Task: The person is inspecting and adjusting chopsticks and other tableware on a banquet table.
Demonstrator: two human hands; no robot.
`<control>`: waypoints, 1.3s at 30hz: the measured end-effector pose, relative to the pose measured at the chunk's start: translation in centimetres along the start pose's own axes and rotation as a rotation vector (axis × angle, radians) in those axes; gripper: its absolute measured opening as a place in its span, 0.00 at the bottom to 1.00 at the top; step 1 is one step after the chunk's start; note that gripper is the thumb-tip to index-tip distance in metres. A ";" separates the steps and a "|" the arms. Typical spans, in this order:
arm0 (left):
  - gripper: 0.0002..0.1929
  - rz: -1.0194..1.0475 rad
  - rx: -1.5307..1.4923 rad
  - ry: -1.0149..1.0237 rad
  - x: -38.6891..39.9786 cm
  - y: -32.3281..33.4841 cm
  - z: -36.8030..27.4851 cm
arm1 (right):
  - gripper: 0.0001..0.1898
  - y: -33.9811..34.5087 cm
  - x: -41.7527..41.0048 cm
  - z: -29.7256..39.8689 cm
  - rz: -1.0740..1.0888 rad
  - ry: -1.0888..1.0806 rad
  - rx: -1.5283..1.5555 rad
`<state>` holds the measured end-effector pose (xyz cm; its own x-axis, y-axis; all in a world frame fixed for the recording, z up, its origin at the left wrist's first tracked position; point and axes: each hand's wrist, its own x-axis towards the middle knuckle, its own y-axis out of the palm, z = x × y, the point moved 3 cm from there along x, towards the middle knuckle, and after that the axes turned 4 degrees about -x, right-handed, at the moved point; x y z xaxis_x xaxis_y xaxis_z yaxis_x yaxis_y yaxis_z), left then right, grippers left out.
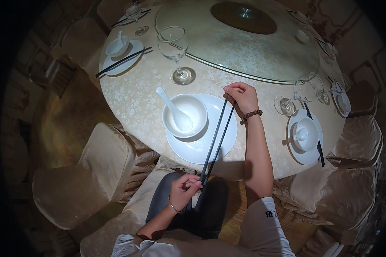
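A pair of black chopsticks (219,136) slants over the right side of a white plate (199,152). My right hand (243,98), with a beaded bracelet at the wrist, grips their far ends near the plate's upper right edge. The near ends are pinched by my left hand (186,191), which wears a metal bangle and is over my lap, just off the table edge. On the plate's left part sits a white bowl (199,127), in which a white ceramic spoon (181,118) leans with its handle over the rim.
Beyond the bowl stands a wine glass (176,48). A glass turntable (260,61) covers the table's middle. Similar settings lie at both sides, one with a plate (133,64) and black chopsticks at left, another with a plate (296,157) at right. Fabric-covered chairs (103,160) surround the table.
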<state>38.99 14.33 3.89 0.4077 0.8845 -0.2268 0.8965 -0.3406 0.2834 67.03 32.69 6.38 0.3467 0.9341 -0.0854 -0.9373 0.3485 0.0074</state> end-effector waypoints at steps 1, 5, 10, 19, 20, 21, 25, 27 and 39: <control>0.06 0.006 -0.015 0.003 0.0 -0.1 0.0 | 0.12 0.0 0.1 -0.1 0.007 0.002 -0.003; 0.07 0.012 -0.047 0.006 0.1 -0.3 -0.1 | 0.09 0.2 0.0 -0.3 0.026 -0.004 0.077; 0.07 -0.006 -0.041 -0.016 0.2 -0.1 -0.1 | 0.09 0.3 -0.4 0.3 0.014 -0.012 -0.015; 0.07 -0.061 -0.040 0.026 0.3 0.0 0.1 | 0.14 0.6 -0.6 1.1 -0.005 0.045 -0.005; 0.07 -0.066 -0.051 0.055 0.3 0.0 0.1 | 0.14 0.6 -0.6 1.1 0.009 0.048 -0.028; 0.07 -0.074 -0.044 0.040 0.3 -0.1 0.3 | 0.14 0.7 -0.7 1.1 0.009 0.049 -0.028; 0.06 -0.115 -0.097 0.080 0.4 -0.3 0.7 | 0.15 0.9 -0.7 1.1 0.021 0.027 0.006; 0.06 -0.125 -0.155 0.082 0.5 -0.4 1.0 | 0.15 0.9 -0.7 1.0 0.017 0.024 0.014; 0.07 -0.130 -0.376 0.062 1.4 -0.6 2.8 | 0.16 0.8 -0.6 0.6 0.070 0.022 -0.031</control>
<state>39.52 14.84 0.83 0.2736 0.9339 -0.2303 0.8093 -0.0942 0.5797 66.13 32.46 6.99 0.2795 0.9541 -0.1072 -0.9600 0.2794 -0.0170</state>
